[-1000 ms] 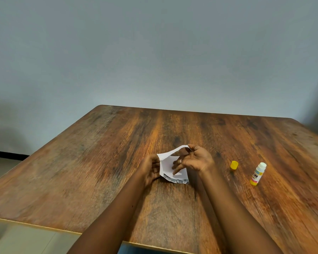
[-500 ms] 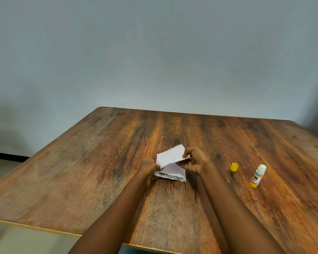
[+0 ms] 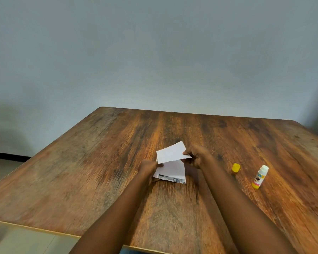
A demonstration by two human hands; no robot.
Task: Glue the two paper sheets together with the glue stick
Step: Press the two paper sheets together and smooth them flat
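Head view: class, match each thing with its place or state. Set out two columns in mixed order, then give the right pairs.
1 upper sheet
2 lower sheet
3 cap
4 glue stick

A uncapped, farthest right on the table
B pinched by the right hand, raised
C yellow, between sheets and glue stick
D printed near edge, held by the left hand

Pairs: 1-B, 2-D, 3-C, 4-A

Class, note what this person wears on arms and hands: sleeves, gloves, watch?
Nothing worn shows. The left forearm and right forearm are bare, sleeveless to the picture's edge. The left hand and right hand are ungloved; no watch or bracelet.
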